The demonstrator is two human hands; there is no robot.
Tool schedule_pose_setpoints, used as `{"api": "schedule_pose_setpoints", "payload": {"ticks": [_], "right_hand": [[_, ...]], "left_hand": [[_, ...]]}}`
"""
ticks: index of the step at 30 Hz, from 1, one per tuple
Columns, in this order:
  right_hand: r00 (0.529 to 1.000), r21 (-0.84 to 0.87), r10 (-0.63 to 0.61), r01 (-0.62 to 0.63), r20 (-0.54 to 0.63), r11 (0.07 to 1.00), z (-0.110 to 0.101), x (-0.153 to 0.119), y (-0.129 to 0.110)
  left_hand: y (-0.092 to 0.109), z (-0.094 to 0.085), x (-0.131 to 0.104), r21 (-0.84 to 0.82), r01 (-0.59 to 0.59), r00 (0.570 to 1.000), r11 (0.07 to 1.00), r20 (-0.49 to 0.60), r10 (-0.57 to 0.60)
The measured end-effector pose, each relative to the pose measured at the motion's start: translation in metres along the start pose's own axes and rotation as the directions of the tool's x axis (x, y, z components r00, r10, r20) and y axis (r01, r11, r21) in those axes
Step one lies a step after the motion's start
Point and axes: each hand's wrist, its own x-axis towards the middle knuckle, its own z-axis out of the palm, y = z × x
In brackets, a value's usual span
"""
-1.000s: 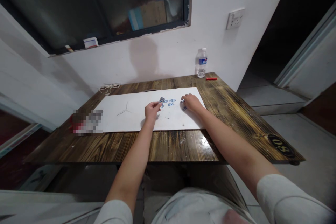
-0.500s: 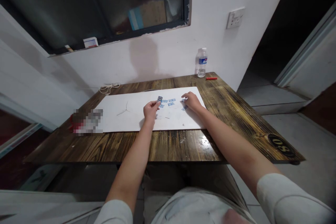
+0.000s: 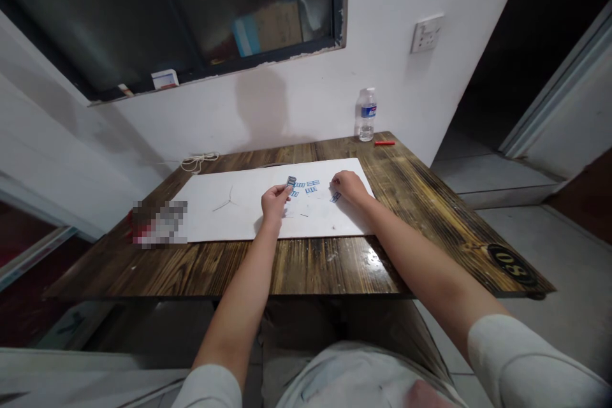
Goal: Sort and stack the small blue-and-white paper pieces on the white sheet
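Right hand point(image 3: 351, 187) has curled in beside a blue piece point(image 3: 335, 197), can't tell its grip; left hand point(image 3: 274, 203) pinches a dark piece point(image 3: 291, 180), needs steadiness.

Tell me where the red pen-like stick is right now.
In the head view, the red stick lies at the table's far right, just right of the water bottle.

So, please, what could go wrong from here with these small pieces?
The left hand pinches the dark piece near its lower end, so it might slip onto the blue pieces nearby. The right hand is very close to another piece and could perhaps nudge it.
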Motion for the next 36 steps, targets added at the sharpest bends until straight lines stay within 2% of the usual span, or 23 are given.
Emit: {"api": "schedule_pose_setpoints", "payload": {"ticks": [4, 7, 9, 11, 14, 18, 22, 28, 36], "right_hand": [[0.998, 0.054, -0.032, 0.035, -0.05, 0.998, -0.005, 0.001, -0.009], [0.999, 0.303, -0.022, 0.034, -0.044, 0.952, -0.005, 0.003, -0.021], [1.0, 0.534, -0.016, 0.018, -0.008, 0.845, -0.003, 0.004, -0.031], [0.999, 0.745, -0.031, -0.004, 0.033, 0.667, 0.0, 0.002, -0.042], [0.992, 0.886, -0.081, -0.05, 0.098, 0.462, 0.004, -0.003, -0.058], [0.985, 0.922, -0.093, -0.103, 0.148, 0.373, 0.01, -0.009, -0.07], [0.987, 0.936, -0.031, -0.136, 0.155, 0.324, 0.017, -0.01, -0.074], [0.988, 0.939, 0.052, -0.153, 0.144, 0.308, 0.019, -0.011, -0.077], [0.982, 0.939, 0.081, -0.188, 0.172, 0.289, 0.023, -0.013, -0.081]], "left_hand": [[-0.002, 0.0, 0.001, 0.017, 0.012, 1.0, 1.0, 0.01, -0.012], [-0.004, 0.0, 0.001, 0.029, 0.02, 0.999, 0.999, 0.028, -0.021], [-0.005, 0.001, 0.002, 0.033, 0.022, 0.999, 0.999, 0.042, -0.023], [-0.006, 0.001, 0.002, 0.038, 0.019, 0.998, 0.999, 0.054, -0.021], [-0.005, 0.001, 0.0, 0.048, 0.012, 0.997, 0.999, 0.074, -0.015], [-0.001, 0.002, -0.003, 0.06, 0.024, 0.996, 0.998, 0.084, -0.029], [0.002, 0.004, -0.006, 0.058, 0.017, 0.992, 0.998, 0.123, -0.024], [0.002, 0.005, -0.006, 0.033, 0.015, 0.988, 0.999, 0.154, -0.02], [0.001, 0.004, -0.006, 0.023, 0.0, 0.982, 1.0, 0.191, -0.004]]}}
